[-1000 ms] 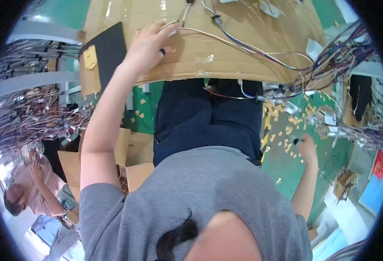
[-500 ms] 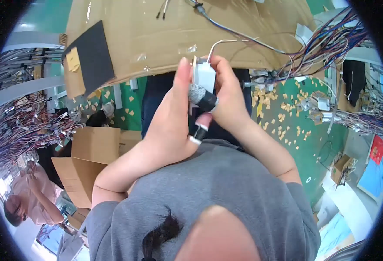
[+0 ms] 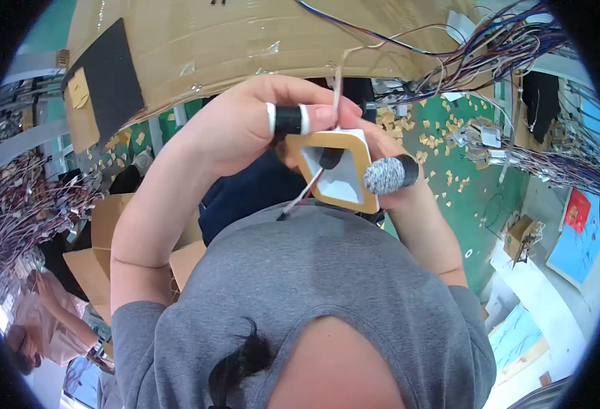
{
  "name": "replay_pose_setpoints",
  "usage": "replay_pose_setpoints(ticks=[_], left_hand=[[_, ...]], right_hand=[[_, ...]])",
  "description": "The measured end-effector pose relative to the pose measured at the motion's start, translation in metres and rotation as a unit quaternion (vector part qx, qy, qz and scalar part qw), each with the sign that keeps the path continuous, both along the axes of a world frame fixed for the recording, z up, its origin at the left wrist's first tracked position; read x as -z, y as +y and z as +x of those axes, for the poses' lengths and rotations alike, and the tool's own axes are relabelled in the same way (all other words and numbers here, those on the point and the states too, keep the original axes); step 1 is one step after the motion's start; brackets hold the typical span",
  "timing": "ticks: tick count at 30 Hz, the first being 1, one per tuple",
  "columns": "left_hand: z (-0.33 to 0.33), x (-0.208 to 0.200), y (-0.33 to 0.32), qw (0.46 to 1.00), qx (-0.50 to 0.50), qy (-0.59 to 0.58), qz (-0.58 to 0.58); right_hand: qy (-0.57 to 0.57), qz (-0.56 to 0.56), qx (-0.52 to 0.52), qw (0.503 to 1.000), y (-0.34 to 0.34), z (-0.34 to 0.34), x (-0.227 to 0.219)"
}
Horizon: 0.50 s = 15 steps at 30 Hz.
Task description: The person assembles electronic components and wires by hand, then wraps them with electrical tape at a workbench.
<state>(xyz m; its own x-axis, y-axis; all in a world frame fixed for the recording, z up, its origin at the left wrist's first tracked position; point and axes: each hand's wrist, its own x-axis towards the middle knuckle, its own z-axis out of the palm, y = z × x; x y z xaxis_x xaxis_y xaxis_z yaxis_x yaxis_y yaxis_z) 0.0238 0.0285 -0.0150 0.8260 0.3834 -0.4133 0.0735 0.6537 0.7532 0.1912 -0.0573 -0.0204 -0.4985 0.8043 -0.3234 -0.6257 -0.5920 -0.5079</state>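
Note:
A small hollow white housing (image 3: 341, 188) with a tan rim is tilted in front of my body, its open side facing up toward me. My right hand (image 3: 392, 157) grips its right side, the thumb wrapped in grey knit and black tape. My left hand (image 3: 245, 119) is closed at the far edge, its black-and-white taped thumb pressed beside the white cable (image 3: 339, 85) where it enters the housing. Inside the cavity sits a black sleeve (image 3: 331, 158). From it thin wires (image 3: 307, 189) come out over the rim toward my shirt. My left fingertips are partly hidden.
A cardboard-covered table (image 3: 238, 34) lies ahead, with a black sheet (image 3: 112, 78) at its left. A wire bundle (image 3: 498, 51) lies at the far right. More wire bundles (image 3: 34, 198) and a person (image 3: 54, 307) are at the left. Tan scraps (image 3: 453, 160) litter the green floor.
The housing has turned so its tan-rimmed open side faces me, showing the cavity and wires. My left hand has moved from the housing's side to its far edge by the cable.

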Motion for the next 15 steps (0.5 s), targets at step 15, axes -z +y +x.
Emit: replay_pose_setpoints(ticks=[15], left_hand=[[-0.002,-0.038,-0.030,0.937,-0.242,0.057,0.244]], right_hand=[[-0.092,0.024,0.086,0.992,-0.001,-0.020,-0.015]])
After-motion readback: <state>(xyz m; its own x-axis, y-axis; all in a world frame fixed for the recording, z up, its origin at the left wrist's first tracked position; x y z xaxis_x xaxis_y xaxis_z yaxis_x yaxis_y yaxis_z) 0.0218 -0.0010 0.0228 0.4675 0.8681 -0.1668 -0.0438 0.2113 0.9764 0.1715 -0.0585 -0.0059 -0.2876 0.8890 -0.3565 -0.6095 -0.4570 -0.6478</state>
